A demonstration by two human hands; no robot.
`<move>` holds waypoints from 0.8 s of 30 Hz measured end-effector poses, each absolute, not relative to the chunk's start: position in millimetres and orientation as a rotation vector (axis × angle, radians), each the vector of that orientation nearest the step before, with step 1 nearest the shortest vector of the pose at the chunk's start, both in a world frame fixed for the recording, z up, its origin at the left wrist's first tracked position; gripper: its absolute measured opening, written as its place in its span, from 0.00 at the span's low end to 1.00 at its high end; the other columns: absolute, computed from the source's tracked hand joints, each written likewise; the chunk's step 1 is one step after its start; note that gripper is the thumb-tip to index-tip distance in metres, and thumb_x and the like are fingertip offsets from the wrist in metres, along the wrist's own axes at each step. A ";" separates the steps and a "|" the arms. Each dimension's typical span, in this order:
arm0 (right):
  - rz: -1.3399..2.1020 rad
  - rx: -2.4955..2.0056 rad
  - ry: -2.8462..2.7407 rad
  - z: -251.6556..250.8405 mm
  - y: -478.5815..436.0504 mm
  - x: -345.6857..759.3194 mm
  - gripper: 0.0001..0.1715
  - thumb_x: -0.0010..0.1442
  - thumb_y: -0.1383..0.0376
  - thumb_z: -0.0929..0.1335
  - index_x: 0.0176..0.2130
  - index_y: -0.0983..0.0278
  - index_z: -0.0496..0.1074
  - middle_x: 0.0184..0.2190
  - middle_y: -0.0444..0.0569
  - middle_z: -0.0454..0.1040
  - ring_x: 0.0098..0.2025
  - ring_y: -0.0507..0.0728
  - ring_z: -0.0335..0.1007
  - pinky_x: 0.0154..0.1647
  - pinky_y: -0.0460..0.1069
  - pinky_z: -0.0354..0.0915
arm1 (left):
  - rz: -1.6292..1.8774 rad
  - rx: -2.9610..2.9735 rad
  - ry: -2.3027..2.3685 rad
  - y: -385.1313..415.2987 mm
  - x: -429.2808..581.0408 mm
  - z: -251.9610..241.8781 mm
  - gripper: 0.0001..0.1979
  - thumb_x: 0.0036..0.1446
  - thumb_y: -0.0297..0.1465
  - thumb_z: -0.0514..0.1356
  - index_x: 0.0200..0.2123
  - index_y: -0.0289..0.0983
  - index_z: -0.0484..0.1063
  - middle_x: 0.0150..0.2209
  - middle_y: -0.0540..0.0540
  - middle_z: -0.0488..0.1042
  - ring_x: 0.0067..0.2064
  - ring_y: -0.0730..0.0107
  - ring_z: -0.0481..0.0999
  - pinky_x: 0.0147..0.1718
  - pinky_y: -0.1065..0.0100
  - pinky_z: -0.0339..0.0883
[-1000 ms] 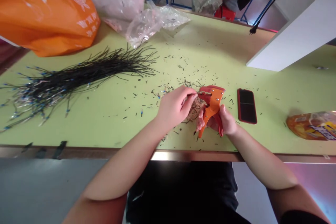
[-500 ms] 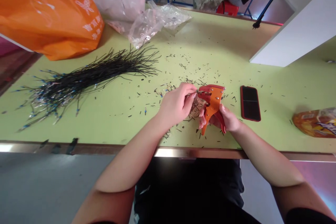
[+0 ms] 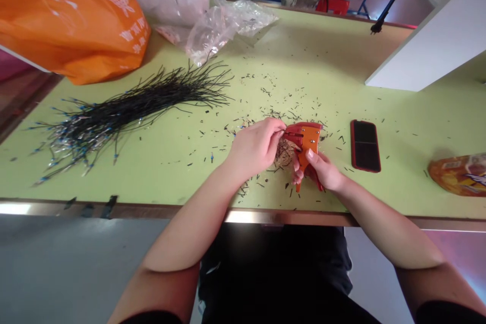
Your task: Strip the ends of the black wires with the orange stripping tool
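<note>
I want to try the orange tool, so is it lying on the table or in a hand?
It's in a hand: the right hand has its fingers curled around the orange wire stripper.

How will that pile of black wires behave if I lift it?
The black wires will probably be floppy, since the thin strands bend and splay at their ends. They likely feel light. I see no tie around them, so strands could slip free or snag one another.
</note>
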State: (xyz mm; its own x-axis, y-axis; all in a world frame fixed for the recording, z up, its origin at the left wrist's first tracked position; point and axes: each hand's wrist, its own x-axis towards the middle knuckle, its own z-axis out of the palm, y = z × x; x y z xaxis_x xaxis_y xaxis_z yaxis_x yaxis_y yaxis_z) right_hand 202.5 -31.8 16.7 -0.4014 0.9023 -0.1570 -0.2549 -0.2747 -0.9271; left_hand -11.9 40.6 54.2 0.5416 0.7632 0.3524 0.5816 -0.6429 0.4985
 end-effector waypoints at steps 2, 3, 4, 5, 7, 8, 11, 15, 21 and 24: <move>1.766 -0.926 -1.131 16.9 -32.0 200.5 0.37 0.64 0.33 0.71 0.32 0.63 0.73 0.21 0.41 0.70 0.23 0.54 0.73 0.28 0.50 0.75 | 0.764 2.456 1.110 40.6 -11.8 55.5 0.08 0.74 0.30 0.51 0.51 0.39 0.69 0.43 0.45 0.86 0.41 0.63 0.85 0.37 0.65 0.71; 1.753 -0.928 -1.140 17.0 -31.9 199.6 0.37 0.64 0.33 0.70 0.31 0.63 0.72 0.20 0.40 0.69 0.22 0.53 0.71 0.27 0.50 0.74 | 0.749 2.457 1.114 40.9 -11.5 55.9 0.09 0.74 0.30 0.51 0.51 0.39 0.69 0.43 0.45 0.85 0.41 0.63 0.85 0.37 0.64 0.71; 1.740 -0.929 -1.150 17.1 -31.7 198.7 0.37 0.65 0.33 0.70 0.30 0.63 0.71 0.19 0.39 0.67 0.20 0.52 0.69 0.26 0.50 0.72 | 0.732 2.461 1.121 41.2 -11.2 56.2 0.10 0.75 0.30 0.51 0.52 0.39 0.69 0.42 0.44 0.85 0.41 0.63 0.85 0.36 0.64 0.71; 1.728 -0.932 -1.159 17.1 -31.6 197.8 0.37 0.65 0.33 0.69 0.29 0.62 0.70 0.19 0.38 0.66 0.19 0.52 0.67 0.25 0.49 0.71 | 0.715 2.468 1.135 41.5 -10.8 56.3 0.10 0.75 0.30 0.50 0.52 0.39 0.70 0.42 0.44 0.85 0.41 0.62 0.84 0.36 0.64 0.70; 1.702 -0.941 -1.170 16.7 -31.6 195.9 0.37 0.65 0.33 0.69 0.28 0.61 0.68 0.18 0.37 0.64 0.19 0.51 0.64 0.23 0.49 0.69 | 0.678 2.486 1.177 42.1 -10.0 56.4 0.11 0.75 0.31 0.50 0.53 0.39 0.70 0.40 0.44 0.85 0.40 0.61 0.84 0.34 0.64 0.68; 1.689 -0.944 -1.172 16.2 -31.7 194.7 0.37 0.65 0.33 0.70 0.27 0.61 0.67 0.18 0.37 0.63 0.18 0.51 0.63 0.23 0.49 0.68 | 0.661 2.496 1.199 42.3 -9.9 56.4 0.11 0.75 0.31 0.50 0.53 0.39 0.70 0.39 0.44 0.84 0.39 0.60 0.83 0.33 0.64 0.67; 1.649 -0.955 -1.182 14.1 -32.8 190.5 0.36 0.65 0.34 0.70 0.26 0.60 0.65 0.17 0.37 0.62 0.18 0.51 0.62 0.22 0.49 0.66 | 0.632 2.527 1.241 42.6 -10.4 55.8 0.10 0.74 0.29 0.50 0.50 0.39 0.71 0.36 0.45 0.83 0.36 0.61 0.82 0.31 0.65 0.63; 1.569 -0.959 -1.185 13.2 -33.5 184.6 0.35 0.65 0.36 0.71 0.25 0.59 0.64 0.16 0.36 0.61 0.16 0.50 0.58 0.19 0.47 0.62 | 0.664 2.552 1.230 43.6 -13.2 54.9 0.12 0.70 0.24 0.51 0.48 0.40 0.71 0.35 0.46 0.82 0.35 0.63 0.81 0.29 0.66 0.61; 1.573 -0.896 -1.192 15.4 -37.4 183.2 0.36 0.66 0.35 0.70 0.26 0.59 0.63 0.16 0.36 0.59 0.16 0.49 0.54 0.17 0.47 0.59 | 0.711 2.526 1.243 37.5 -10.0 57.9 0.17 0.64 0.20 0.50 0.48 0.39 0.74 0.37 0.46 0.83 0.37 0.64 0.82 0.29 0.67 0.62; 1.580 -0.834 -1.211 16.6 -42.9 188.8 0.35 0.66 0.34 0.69 0.29 0.60 0.67 0.18 0.36 0.61 0.16 0.50 0.55 0.18 0.47 0.60 | 0.768 2.503 1.224 35.1 -10.3 57.5 0.18 0.62 0.19 0.51 0.46 0.40 0.75 0.37 0.46 0.83 0.39 0.63 0.81 0.31 0.67 0.63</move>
State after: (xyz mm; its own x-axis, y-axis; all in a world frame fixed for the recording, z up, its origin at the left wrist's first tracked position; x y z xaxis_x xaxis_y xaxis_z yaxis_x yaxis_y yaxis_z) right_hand 188.8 -42.9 16.6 -0.3224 0.9462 0.0277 -0.2724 -0.0648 -0.9600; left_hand -10.3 35.1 57.5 0.5079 0.7882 0.3475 0.6560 -0.6154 0.4369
